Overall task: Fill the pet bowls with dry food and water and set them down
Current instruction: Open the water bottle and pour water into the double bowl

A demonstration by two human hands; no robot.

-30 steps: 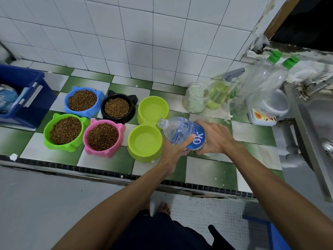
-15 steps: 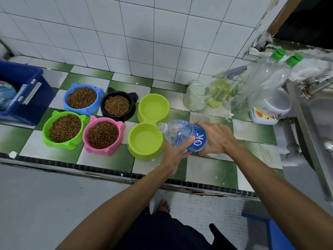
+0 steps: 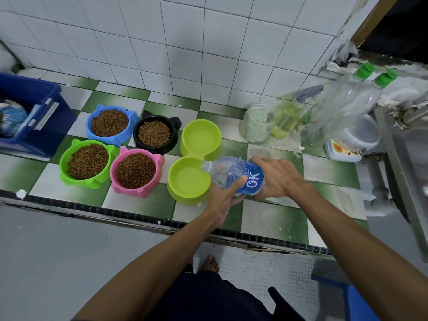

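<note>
Both forearms are bare, with no sleeves, watch or rings showing on the left hand (image 3: 222,200) or the right hand (image 3: 278,179). Lower down, the person wears dark navy shorts (image 3: 208,297), and one bare foot (image 3: 212,264) shows on the floor.

Lime double bowl (image 3: 200,156); green-white checkered counter (image 3: 273,218).
</note>
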